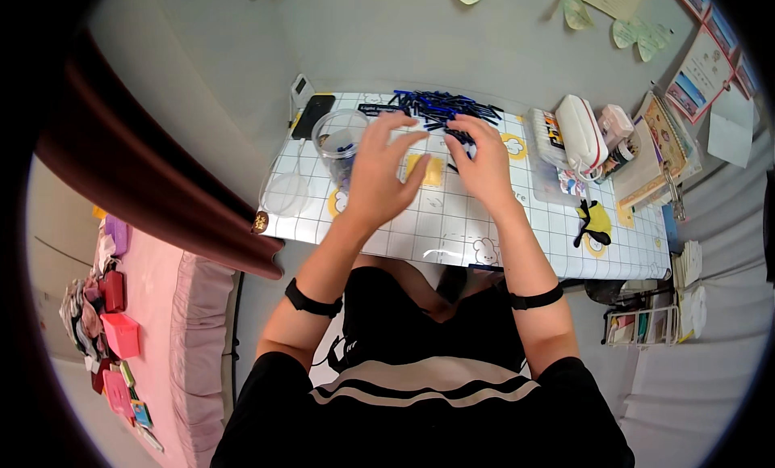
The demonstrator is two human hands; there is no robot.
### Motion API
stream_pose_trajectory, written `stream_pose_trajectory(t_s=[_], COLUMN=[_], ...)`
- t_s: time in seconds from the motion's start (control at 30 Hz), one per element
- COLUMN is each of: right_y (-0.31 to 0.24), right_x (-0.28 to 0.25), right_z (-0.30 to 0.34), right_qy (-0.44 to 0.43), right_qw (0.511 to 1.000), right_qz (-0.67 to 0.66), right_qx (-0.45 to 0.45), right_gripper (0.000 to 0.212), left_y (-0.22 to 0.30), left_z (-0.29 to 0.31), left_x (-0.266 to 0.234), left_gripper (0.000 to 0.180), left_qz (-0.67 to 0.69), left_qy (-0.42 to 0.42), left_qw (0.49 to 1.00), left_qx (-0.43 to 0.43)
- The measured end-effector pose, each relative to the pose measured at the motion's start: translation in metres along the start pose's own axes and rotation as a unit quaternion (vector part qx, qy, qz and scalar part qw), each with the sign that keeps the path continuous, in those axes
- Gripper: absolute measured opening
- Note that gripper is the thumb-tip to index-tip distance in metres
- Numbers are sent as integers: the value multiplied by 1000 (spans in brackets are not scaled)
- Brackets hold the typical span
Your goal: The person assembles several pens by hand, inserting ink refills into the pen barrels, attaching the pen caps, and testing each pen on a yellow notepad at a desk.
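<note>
A heap of thin, dark blue stick-like tubes (444,106) lies along the far edge of the desk. My right hand (486,165) is at its near side, thumb and forefinger apart. Some tubes show in the gap between those fingers; no grip on them is visible. My left hand (383,173) hovers with fingers spread, holding nothing I can see. Just left of it stands a clear round jar (325,141) with several dark blue pieces inside, partly hidden by that hand. A yellow square (426,171) is on the desk between my hands.
A clear round lid (286,194) lies near the desk's left edge, with a black phone (313,116) behind it. At right are a white pencil case (581,133), a clear tray (553,185), upright notebooks (658,141) and a yellow-black plush item (594,222).
</note>
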State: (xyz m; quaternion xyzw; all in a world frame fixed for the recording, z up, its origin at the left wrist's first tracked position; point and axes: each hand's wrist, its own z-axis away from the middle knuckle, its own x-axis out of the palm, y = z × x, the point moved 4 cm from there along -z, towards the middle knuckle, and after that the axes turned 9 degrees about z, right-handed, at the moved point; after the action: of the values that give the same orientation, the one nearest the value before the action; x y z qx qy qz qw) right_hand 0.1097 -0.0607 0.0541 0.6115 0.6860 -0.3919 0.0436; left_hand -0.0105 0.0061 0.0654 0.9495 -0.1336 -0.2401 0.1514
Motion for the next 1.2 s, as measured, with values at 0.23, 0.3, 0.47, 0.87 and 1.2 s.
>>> stream_pose_trajectory(t_s=[0.23, 0.3, 0.47, 0.87, 1.2], right_y=[37, 37, 27, 21, 19], right_x=[-7, -6, -7, 0, -2], right_z=[45, 59, 67, 68, 69], right_qy=[-38, -21, 30, -9, -17], right_qw=[992, 991, 993, 988, 983], right_qz=[77, 83, 94, 148, 177], right_qx=[94, 100, 70, 49, 46], right_gripper=[21, 21, 19, 14, 18], left_y=[-20, -22, -26, -16, -15], left_z=[30, 33, 35, 50, 51], left_x=[69, 75, 76, 62, 52], left_gripper=[41, 51, 50, 34, 21], left_qz=[39, 34, 20, 70, 134], left_qy=[-190, -269, -292, -259, -240], left_qw=[975, 952, 947, 956, 947], left_qx=[-112, -141, -132, -123, -169])
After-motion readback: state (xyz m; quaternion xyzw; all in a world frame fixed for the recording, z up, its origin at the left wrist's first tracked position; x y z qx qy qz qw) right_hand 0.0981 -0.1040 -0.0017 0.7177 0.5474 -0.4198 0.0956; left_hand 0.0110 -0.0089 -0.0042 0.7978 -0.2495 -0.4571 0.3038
